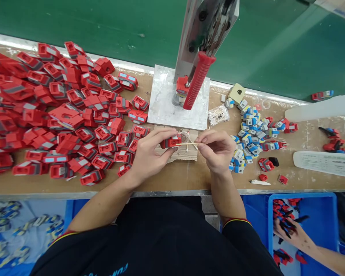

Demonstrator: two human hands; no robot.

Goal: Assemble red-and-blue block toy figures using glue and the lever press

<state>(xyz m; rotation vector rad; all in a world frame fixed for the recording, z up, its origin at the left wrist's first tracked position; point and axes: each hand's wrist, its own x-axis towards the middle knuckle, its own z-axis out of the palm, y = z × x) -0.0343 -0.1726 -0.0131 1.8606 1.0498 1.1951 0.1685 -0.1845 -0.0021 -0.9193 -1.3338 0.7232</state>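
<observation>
My left hand (153,151) grips a red plastic toy part (171,141) between thumb and fingers. In my right hand (217,147) a thin cotton swab (186,144) is pinched, its far end at the red part's side. Below both hands lies a piece of corrugated cardboard (186,155), on which a small clear cup (185,136) with more swabs stands, partly hidden. Left of my left hand spreads a big heap of similar red parts (97,101). Small blue, white and yellow parts (248,132) are piled to the right of my right hand.
A hand press with a red lever (199,80) stands on a metal plate (162,96) ahead. Nearby are a bundle of swabs (218,115), a yellow block (236,93) and a white-handled knife (260,182). At lower right, another person's hand (293,232) reaches into a blue bin (319,196).
</observation>
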